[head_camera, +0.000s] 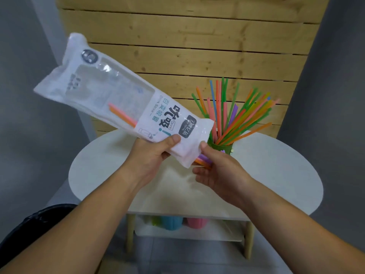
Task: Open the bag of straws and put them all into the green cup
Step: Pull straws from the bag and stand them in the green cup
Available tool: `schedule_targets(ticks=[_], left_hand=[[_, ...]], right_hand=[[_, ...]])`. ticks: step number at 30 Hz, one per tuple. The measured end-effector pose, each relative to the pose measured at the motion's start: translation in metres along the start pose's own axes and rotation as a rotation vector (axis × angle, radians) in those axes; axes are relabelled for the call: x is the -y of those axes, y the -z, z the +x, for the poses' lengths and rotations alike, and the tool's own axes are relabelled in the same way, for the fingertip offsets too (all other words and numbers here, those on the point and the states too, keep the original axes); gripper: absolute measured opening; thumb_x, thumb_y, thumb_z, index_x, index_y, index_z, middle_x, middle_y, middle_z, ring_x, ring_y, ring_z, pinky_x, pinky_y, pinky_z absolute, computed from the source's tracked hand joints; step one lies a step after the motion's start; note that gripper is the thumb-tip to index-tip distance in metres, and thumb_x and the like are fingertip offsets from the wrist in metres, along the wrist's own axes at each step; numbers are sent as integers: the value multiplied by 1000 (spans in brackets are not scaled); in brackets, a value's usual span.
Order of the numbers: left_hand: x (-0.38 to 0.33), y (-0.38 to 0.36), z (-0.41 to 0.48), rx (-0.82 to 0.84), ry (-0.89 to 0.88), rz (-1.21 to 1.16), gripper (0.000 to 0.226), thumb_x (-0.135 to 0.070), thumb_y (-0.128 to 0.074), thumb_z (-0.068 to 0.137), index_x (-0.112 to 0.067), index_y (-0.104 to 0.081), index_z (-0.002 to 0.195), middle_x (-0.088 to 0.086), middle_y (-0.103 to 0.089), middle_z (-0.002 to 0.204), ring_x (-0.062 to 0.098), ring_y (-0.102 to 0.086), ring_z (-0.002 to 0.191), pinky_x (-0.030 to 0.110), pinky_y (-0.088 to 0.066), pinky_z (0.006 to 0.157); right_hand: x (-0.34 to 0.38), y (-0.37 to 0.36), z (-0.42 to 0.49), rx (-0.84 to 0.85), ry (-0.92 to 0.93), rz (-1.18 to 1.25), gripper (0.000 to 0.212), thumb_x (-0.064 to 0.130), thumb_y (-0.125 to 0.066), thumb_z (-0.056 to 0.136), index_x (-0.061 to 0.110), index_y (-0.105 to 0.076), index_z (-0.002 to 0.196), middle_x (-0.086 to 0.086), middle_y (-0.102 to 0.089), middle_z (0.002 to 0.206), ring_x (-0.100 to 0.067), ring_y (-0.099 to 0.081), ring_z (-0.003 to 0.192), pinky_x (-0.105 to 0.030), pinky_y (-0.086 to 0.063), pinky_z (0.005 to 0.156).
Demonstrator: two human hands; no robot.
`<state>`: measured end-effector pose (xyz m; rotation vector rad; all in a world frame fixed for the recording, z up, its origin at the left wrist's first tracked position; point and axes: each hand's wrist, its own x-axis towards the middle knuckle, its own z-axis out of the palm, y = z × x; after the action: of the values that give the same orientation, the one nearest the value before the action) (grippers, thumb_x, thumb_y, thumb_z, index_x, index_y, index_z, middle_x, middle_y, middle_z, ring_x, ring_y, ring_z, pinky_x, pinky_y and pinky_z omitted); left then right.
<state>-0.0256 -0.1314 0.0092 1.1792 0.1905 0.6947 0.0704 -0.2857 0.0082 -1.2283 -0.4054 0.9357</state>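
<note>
The left hand grips the tilted bag; right hand pinches straws at its mouth

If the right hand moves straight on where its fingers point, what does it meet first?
Probably the left hand, gripping the bag: the right hand points its fingers leftward towards it, though depth is unclear.

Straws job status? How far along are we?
Done: the white plastic straw bag is open, and many coloured plastic straws stand in the green cup. In hand: the left hand grips the bag's open end; the right hand pinches straw ends poking out. Left: pink and orange straws inside the bag.
</note>
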Motion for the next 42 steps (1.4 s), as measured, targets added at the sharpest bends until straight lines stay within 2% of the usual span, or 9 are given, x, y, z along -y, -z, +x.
schedule_targets(ticks=[4, 7, 11, 18, 24, 29, 32, 36, 42], left_hand=[[-3, 1, 1, -3, 25, -50, 49, -3, -70, 78, -18, -64, 124, 5, -73, 122, 24, -70, 112, 38, -59, 83], [-6, 2, 1, -71, 57, -80, 43, -3, -68, 84, -20, -65, 123, 2, -74, 118, 22, -71, 109, 40, -60, 84], [-7, 7, 3, -180, 89, -125, 34, -4, -67, 91, -21, -67, 121, 3, -75, 118, 22, -71, 108, 42, -59, 90], [-3, 6, 4, -250, 149, -244, 33, -3, -66, 92, -19, -67, 121, 1, -77, 114, 15, -75, 97, 30, -62, 73], [1, 0, 0, -287, 205, -292, 30, -1, -67, 91, -16, -69, 116, 3, -78, 111, 13, -76, 91, 29, -63, 74], [6, -5, -5, -265, 285, -309, 26, -3, -67, 91, -14, -69, 114, 3, -79, 107, 14, -76, 90, 29, -63, 75], [6, -4, -6, -272, 330, -320, 26, -5, -69, 91, -14, -70, 115, 3, -78, 108, 14, -76, 92, 29, -63, 76], [6, -1, -3, -312, 345, -346, 23, -8, -69, 92, -15, -68, 113, 2, -79, 103, 14, -77, 87, 29, -63, 72], [6, -2, 1, -435, 319, -381, 27, -12, -73, 89, -18, -66, 114, -1, -80, 90, 12, -77, 78, 28, -63, 63]], right_hand=[[-4, 2, 2, -48, 73, -70, 9, 13, -64, 94, 6, -69, 92, -7, -64, 78, -8, -59, 59, -20, -53, 57], [1, 9, 4, -80, 87, -22, 8, 7, -65, 92, 4, -72, 91, -8, -65, 76, -10, -61, 60, -20, -54, 59], [9, 18, 5, -129, 86, 57, 5, 5, -67, 89, 4, -72, 92, -11, -66, 78, -13, -64, 62, -21, -56, 60], [15, 14, 1, -127, 51, 341, 7, 17, -69, 88, 10, -67, 88, -2, -65, 66, -10, -63, 58, -20, -57, 58], [12, -4, 1, -128, 88, 557, 8, 11, -71, 82, 10, -68, 89, 1, -69, 72, -9, -67, 65, -21, -59, 66], [7, -16, 5, -196, 160, 480, 7, 10, -65, 92, 7, -70, 95, -1, -72, 75, -8, -67, 64, -21, -58, 65], [7, -11, 6, -273, 247, 276, 18, 17, -60, 97, 3, -69, 101, -6, -72, 81, -11, -69, 70, -24, -59, 71], [20, 7, 2, -379, 359, 120, 22, 19, -55, 100, 5, -68, 88, -9, -70, 73, -17, -70, 70, -29, -60, 76], [48, 56, -22, -497, 656, -214, 24, 22, -52, 102, 7, -69, 92, -13, -72, 81, -24, -72, 76, -32, -61, 77]])
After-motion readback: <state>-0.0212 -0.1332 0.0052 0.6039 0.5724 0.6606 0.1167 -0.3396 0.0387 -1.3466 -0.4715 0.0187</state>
